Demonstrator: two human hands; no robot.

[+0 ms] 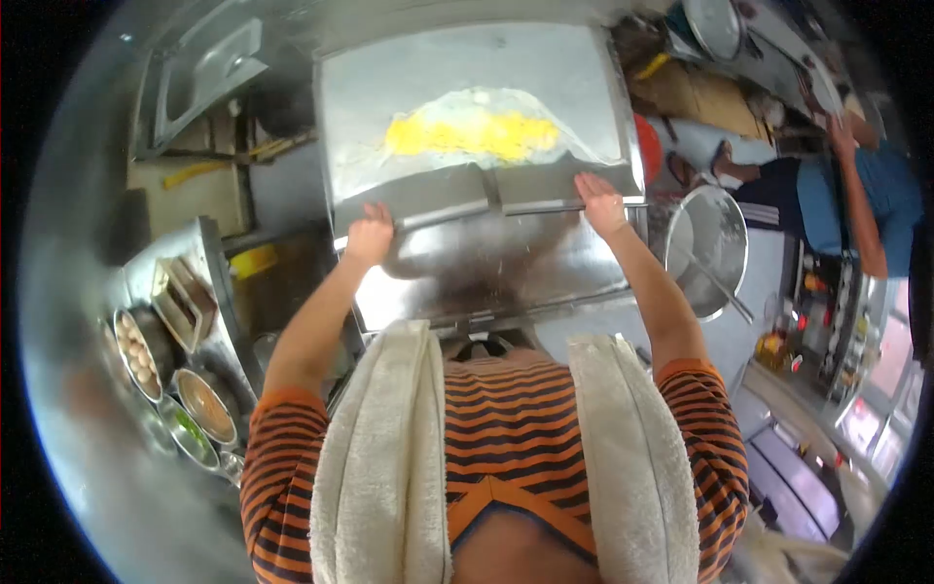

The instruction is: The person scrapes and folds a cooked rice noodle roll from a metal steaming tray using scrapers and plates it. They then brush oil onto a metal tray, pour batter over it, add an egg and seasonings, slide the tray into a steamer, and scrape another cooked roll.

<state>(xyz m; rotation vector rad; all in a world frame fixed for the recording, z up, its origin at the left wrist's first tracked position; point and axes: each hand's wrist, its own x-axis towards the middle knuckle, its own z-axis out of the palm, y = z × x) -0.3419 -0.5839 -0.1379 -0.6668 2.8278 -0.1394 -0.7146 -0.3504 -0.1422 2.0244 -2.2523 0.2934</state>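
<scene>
On a pale flat surface [467, 73] ahead of me lies a yellow, egg-like layer [477, 134] over a thin whitish sheet. Two grey flat panels sit side by side along the near edge. My left hand [370, 236] is closed on the outer end of the left panel [418, 198]. At the far end of the right panel [545, 188], my right hand [600, 202] grips its edge. Shiny metal [496, 258] lies between my arms, below the panels.
Bowls of eggs [138, 355], brown food [204, 406] and greens [191, 434] stand at the left. A large pot [707, 248] with a ladle is at the right. Beyond it is a person in blue [846, 204]. A sink [209, 68] is upper left.
</scene>
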